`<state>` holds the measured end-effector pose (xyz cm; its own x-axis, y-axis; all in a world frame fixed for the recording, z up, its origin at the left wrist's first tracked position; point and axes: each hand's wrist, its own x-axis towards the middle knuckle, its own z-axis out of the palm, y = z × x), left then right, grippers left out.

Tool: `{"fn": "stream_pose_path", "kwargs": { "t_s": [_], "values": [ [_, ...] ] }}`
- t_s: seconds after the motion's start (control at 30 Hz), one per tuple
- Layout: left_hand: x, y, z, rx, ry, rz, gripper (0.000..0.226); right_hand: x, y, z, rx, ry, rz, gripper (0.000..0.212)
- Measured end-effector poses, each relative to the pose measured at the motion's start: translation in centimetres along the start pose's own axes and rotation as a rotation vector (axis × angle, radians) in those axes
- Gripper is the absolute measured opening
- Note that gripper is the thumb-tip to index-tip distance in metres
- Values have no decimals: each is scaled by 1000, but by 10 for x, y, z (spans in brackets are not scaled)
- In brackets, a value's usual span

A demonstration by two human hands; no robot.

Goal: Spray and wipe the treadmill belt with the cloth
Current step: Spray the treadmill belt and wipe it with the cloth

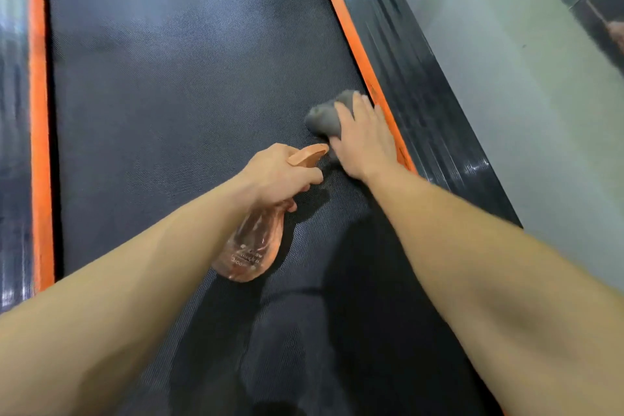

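Only arms and hands are in view, and nothing is worn on them. The bare left forearm (pixel 135 280) is uncovered skin from the bottom-left corner of the frame up to the wrist. It is smooth, with a soft shaded hollow near the elbow end. The bare right forearm (pixel 472 263) is likewise uncovered from the lower right edge to the wrist, and a long shaded groove runs along its muscle. Both look broad close to the camera and taper toward the wrists, stretched by the wide lens. The bare left hand (pixel 280 172) shows rounded knuckles and short fingertips. The bare right hand (pixel 366 138) shows faint tendon ridges running to the knuckles. The outlines of both hands are slightly blurred.
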<state>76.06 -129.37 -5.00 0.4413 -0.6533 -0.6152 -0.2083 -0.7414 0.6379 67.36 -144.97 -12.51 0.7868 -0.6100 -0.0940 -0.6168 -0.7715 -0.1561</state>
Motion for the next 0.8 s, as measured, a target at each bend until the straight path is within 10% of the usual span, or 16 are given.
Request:
{"fn": "stream_pose_path", "kwargs": {
  "t_s": [0.37,0.63,0.8],
  "values": [
    [-28,1,19,168,-245,-56,18,-260,5,25,104,-65,264,88],
    [-22,5,35,191,-186,-19,16,-109,4,26,173,58,196,68],
    [-19,22,48,288,-289,9,30,-210,27,25,117,14,75,72]
  ]
}}
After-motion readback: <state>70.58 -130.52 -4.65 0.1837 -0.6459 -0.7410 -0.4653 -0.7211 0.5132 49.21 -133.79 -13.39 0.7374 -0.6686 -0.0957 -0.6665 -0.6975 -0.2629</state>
